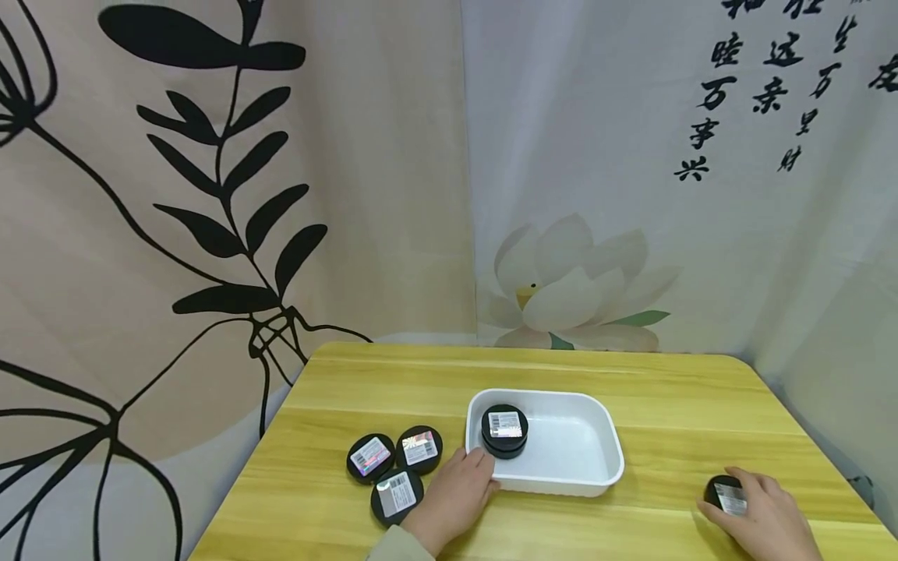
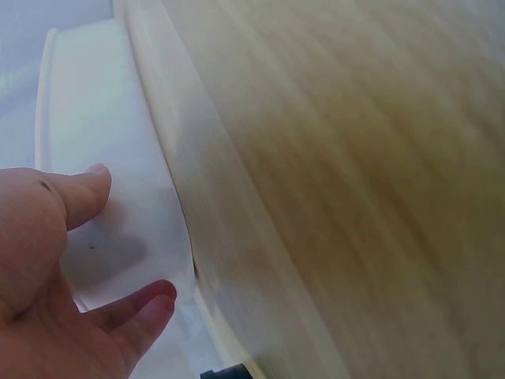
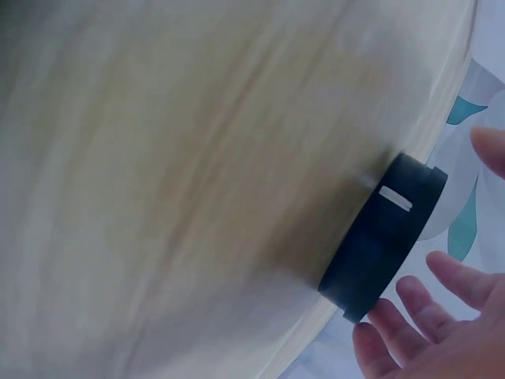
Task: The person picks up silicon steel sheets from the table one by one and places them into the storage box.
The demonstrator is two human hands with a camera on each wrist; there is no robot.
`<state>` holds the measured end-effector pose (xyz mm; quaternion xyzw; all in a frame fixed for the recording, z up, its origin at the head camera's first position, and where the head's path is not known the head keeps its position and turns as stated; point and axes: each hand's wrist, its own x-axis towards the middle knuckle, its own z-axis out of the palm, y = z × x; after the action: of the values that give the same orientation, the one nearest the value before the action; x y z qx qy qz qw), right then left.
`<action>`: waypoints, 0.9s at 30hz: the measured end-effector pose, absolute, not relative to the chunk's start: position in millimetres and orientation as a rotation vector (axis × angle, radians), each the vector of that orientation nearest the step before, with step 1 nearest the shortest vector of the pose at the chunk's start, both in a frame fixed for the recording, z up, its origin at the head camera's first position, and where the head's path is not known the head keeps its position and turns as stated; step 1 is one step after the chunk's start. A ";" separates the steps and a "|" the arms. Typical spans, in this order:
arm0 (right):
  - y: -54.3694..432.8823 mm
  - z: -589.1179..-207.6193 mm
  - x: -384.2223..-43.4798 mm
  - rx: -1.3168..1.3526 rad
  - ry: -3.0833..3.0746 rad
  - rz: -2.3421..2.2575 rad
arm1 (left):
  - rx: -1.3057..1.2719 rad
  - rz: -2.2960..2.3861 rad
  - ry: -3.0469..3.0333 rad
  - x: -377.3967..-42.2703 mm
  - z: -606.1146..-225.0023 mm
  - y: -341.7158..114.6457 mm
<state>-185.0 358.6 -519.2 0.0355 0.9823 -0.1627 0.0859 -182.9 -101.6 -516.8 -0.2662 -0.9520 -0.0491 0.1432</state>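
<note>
My left hand [image 1: 459,491] is at the near left corner of a white plastic tray [image 1: 610,456]. In the left wrist view, its thumb [image 2: 93,189] lies on the long wall and its fingers [image 2: 146,316] bend round the corner. Two stacked black round tins [image 1: 505,425], the top one labelled, stand in the tray's left end. At the right of the table, my right hand [image 1: 772,510] spreads round another black tin [image 3: 387,233] that sits on the tabletop. Its thumb [image 3: 491,150] stands off the tin, while the other fingertips are right at the rim.
Three black tins with white labels, one at the back [image 1: 419,449], one at the left [image 1: 370,458] and one in front [image 1: 397,496], cluster left of the tray. The yellow wood-grain table [image 1: 666,436] ends at a printed curtain [image 1: 393,195] behind it.
</note>
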 end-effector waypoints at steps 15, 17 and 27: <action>369.0 -525.8 -186.6 0.132 2.894 -0.498 | -0.781 -0.116 -2.734 -184.4 -522.1 -102.4; 368.9 -525.1 -185.5 0.134 2.890 -0.495 | -0.785 -0.115 -2.738 -184.5 -522.3 -102.6; 372.9 -526.6 -184.4 0.153 2.881 -0.514 | -0.810 -0.117 -2.686 -185.0 -522.4 -102.8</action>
<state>-184.4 372.9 -526.6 0.0519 0.9777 -0.1743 0.1053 -185.0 -102.8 -522.4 -0.2844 -0.9433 -0.0412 0.1661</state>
